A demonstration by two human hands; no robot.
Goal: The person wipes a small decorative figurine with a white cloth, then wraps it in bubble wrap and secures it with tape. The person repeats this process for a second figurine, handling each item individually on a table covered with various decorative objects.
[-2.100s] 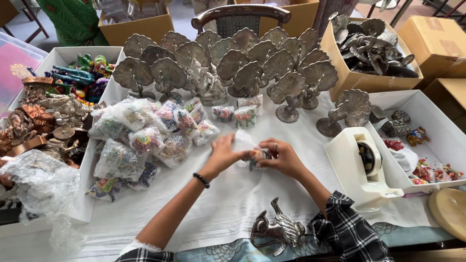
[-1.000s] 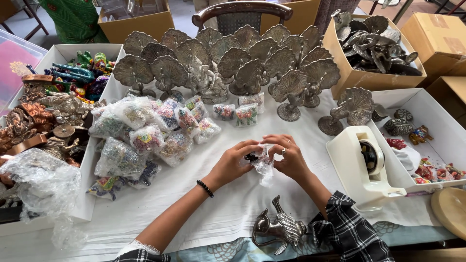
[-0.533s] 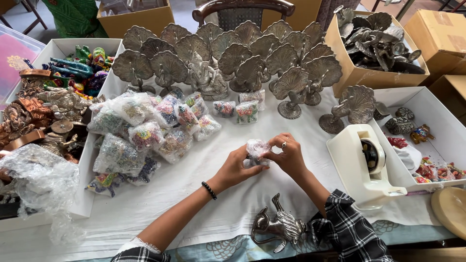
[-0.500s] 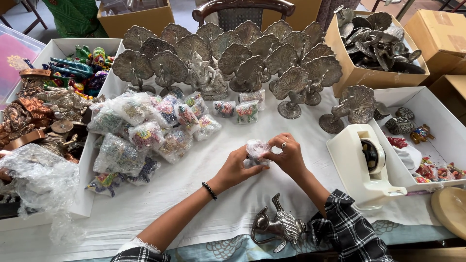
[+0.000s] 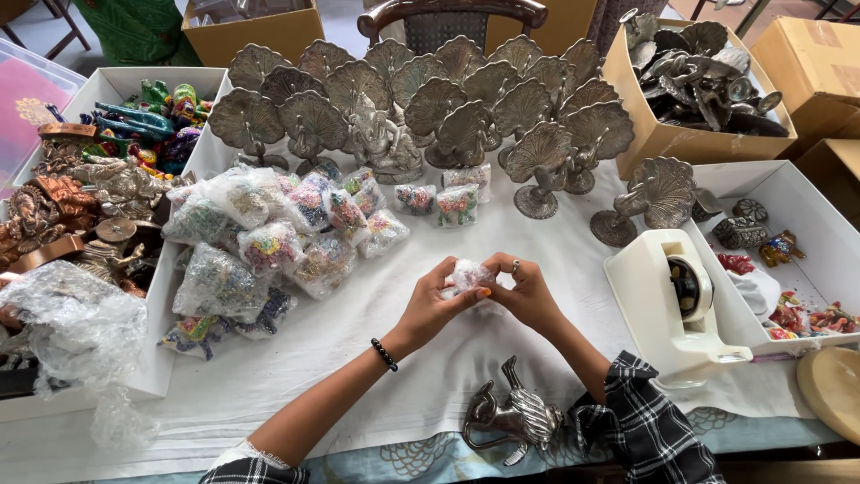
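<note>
Both hands have risen off the cloth since two seconds ago, when they pressed low over the bundle; now they hold it up in the air above the white cloth [image 5: 376, 350], at the table's middle. Left hand [image 5: 436, 300] comes in from the lower left, forearm bare, a black bead bracelet [image 5: 383, 354] at the wrist, fingers curled and closed on the left side of the bundle [image 5: 468, 274], a small thing wrapped in clear bubble wrap. Right hand [image 5: 527, 289] meets it from the other side (a ring shows on one finger), wrist bent, thumb and fingers pinched on the wrap, its checked sleeve [image 5: 640, 421] lying at the table edge. Left of the hands sits a heap of wrapped packets [image 5: 269, 246]; behind them stand rows of grey metal peacocks [image 5: 448, 99]. A metal elephant [image 5: 515, 414] lies on the cloth near the person, just below the wrists. At the right stands a white tape dispenser [image 5: 672, 300], beside a white tray [image 5: 788, 193] of small figures.
</note>
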